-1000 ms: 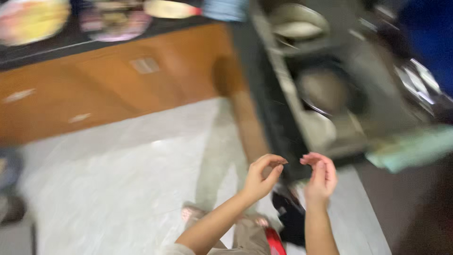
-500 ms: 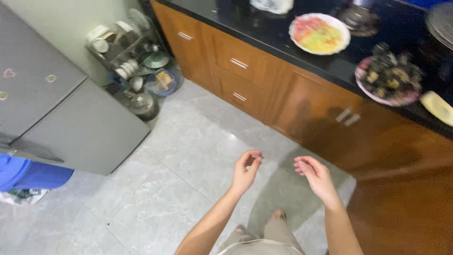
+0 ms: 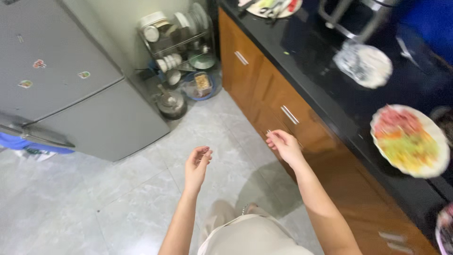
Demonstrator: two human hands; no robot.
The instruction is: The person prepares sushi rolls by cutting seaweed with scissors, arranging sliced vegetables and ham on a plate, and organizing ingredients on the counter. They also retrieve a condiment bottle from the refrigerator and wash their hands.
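— Over the grey tiled floor (image 3: 141,189), both hands hang in the air with nothing in them. The left hand (image 3: 197,164) has its fingers loosely curled, thumb and fingertips close together but gripping nothing. The right hand (image 3: 282,144) is much the same, fingers bent inward, narrow, empty.

— What lies nearest to them?

— The right hand is just in front of the wooden cabinet (image 3: 283,108), close to the metal handle (image 3: 289,114) of one drawer, though I cannot tell whether a fingertip touches the wood. The left hand is well apart from everything, above bare tile. Beyond it stands the grey fridge (image 3: 80,94), and further back a dish rack (image 3: 177,40) with a kettle (image 3: 171,104) on the floor beside it.

— And on the counter?

— The black counter (image 3: 311,71) runs along the right. A plate of food (image 3: 409,140) in pink, yellow and green sits well to the right of the right hand, and a blurred white dish (image 3: 363,63) lies further along.

— Anything hard to make out?

— Plenty. Another plate (image 3: 269,7) is cut off by the top edge, and one more at the bottom right corner shows only a sliver. Whatever small thing might be between the right fingers is too blurred to tell. The person's legs are mostly hidden by their own pale clothing (image 3: 245,236).
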